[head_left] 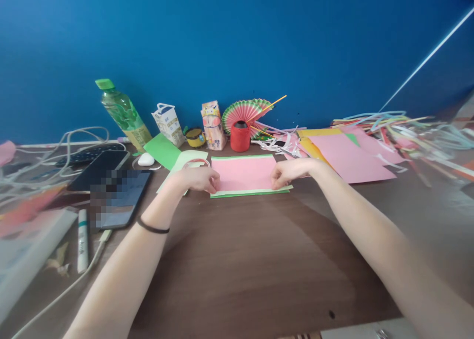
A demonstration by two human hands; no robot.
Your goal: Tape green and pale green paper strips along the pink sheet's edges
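Observation:
A pink sheet of paper point(244, 172) lies on the brown desk, with dark green paper point(237, 195) showing along its far and near edges. Across its near edge runs a pale green paper strip point(255, 188), slightly tilted. My left hand point(202, 178), closed with fingertips bent down, pinches the strip at the sheet's near left corner. At the right end, my right hand point(287, 173) is also closed on the strip, whose tip pokes out past the fingers. Beside my left hand, partly behind it, are a tape roll point(198, 162) and light green paper point(185, 157).
Behind the sheet stand a red jar point(240, 136), a pleated paper fan point(240, 113), a decorated carton point(214, 127) and a green bottle point(124, 112). Pink sheets point(351, 156) lie right. A phone point(129, 201), marker point(83, 240) and cables point(70, 156) lie left.

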